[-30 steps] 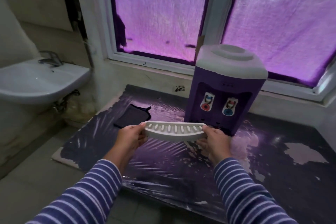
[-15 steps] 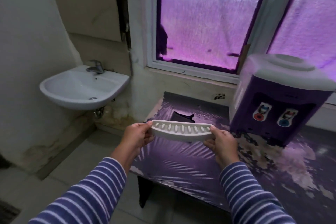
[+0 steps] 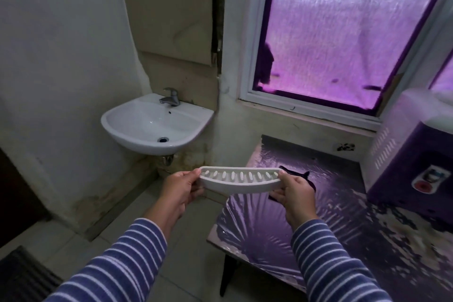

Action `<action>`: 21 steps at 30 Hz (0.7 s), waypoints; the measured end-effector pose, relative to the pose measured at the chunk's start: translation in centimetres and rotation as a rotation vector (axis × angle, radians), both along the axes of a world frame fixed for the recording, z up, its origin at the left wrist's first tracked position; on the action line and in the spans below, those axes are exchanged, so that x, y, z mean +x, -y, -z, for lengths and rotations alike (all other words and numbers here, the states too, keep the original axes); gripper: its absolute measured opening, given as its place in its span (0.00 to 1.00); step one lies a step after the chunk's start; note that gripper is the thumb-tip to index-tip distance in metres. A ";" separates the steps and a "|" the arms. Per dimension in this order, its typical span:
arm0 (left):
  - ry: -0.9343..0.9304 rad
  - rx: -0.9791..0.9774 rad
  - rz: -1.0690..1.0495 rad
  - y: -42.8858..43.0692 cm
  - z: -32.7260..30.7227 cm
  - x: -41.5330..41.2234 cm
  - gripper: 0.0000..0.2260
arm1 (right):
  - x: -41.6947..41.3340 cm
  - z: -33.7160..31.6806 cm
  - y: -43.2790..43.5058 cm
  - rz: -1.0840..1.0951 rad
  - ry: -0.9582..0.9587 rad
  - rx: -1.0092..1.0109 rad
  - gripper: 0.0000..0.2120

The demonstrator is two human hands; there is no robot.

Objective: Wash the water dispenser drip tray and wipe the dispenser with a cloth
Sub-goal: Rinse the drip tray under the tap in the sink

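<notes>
I hold a white curved drip tray (image 3: 241,180) with a row of slots level in front of me, over the table's left edge. My left hand (image 3: 180,189) pinches its left end and my right hand (image 3: 295,191) pinches its right end. The purple and white water dispenser (image 3: 411,154) stands at the far right on the table, partly cut off by the frame. A dark cloth (image 3: 300,176) lies on the table behind my right hand, mostly hidden.
A white wall sink (image 3: 147,137) with a chrome tap (image 3: 170,98) hangs at the left, beyond the tray. The table (image 3: 306,240) has a shiny purple cover. A window (image 3: 343,32) with a purple curtain is behind. Tiled floor (image 3: 110,240) lies between me and the sink.
My view and body have turned left, away from the dispenser toward the sink. The tray, held by both hands, has moved off the table's middle to its left edge.
</notes>
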State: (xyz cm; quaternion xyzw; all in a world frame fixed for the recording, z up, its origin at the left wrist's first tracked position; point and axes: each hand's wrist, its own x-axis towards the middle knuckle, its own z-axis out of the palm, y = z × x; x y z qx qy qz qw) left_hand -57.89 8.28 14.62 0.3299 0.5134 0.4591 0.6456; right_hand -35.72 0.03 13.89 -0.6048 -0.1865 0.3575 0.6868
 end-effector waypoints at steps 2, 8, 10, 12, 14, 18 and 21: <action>-0.002 -0.005 -0.014 -1.6 0.3 -0.6 0.05 | -0.4 0.4 -2.0 -0.011 0.004 0.008 0.08; -0.015 -0.024 -0.039 -6.9 1.1 -2.0 0.05 | -1.3 1.3 -8.6 -0.035 0.016 0.020 0.08; -0.015 -0.030 -0.055 -8.7 1.1 -2.4 0.06 | -1.5 1.2 -10.5 -0.062 0.033 0.016 0.08; -0.008 -0.027 -0.066 -10.3 1.1 -2.9 0.05 | -1.8 0.8 -12.5 -0.086 0.052 0.012 0.09; 0.001 -0.020 -0.080 -11.8 1.1 -3.4 0.05 | -2.2 0.5 -14.1 -0.090 0.059 0.012 0.09; 0.020 -0.020 -0.071 -14.2 1.2 -4.8 0.04 | -3.4 0.1 -16.4 -0.096 0.077 -0.001 0.09; 0.034 -0.019 -0.044 -16.2 1.5 -6.2 0.03 | -4.7 -0.3 -17.8 -0.098 0.077 0.013 0.10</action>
